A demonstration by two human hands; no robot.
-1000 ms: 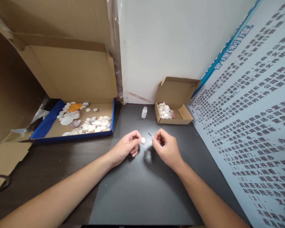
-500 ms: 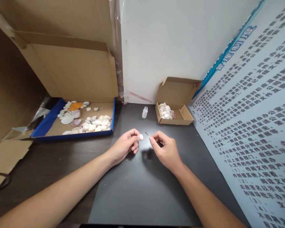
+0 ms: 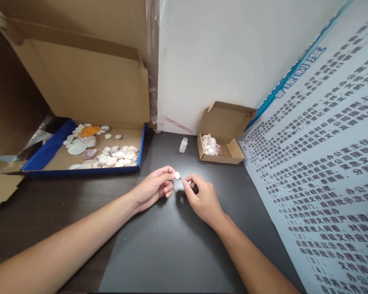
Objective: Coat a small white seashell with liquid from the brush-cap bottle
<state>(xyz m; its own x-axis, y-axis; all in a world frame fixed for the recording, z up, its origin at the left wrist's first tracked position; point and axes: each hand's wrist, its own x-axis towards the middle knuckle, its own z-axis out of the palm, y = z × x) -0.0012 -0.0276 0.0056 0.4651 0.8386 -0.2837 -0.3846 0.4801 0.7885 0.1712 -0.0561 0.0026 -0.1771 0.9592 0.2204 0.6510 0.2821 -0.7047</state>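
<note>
Closing in since half a second ago, the right hand (image 3: 200, 198) brings its thin dark tool's tip against the small white shell (image 3: 177, 175). Pinched by the left hand (image 3: 155, 188), the shell sits raised above the black mat (image 3: 171, 245), steadied for the tool, in front of the glass vial (image 3: 183, 145).

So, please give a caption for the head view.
Left hand holds a shell; right hand brings a thin tool to it.
</note>
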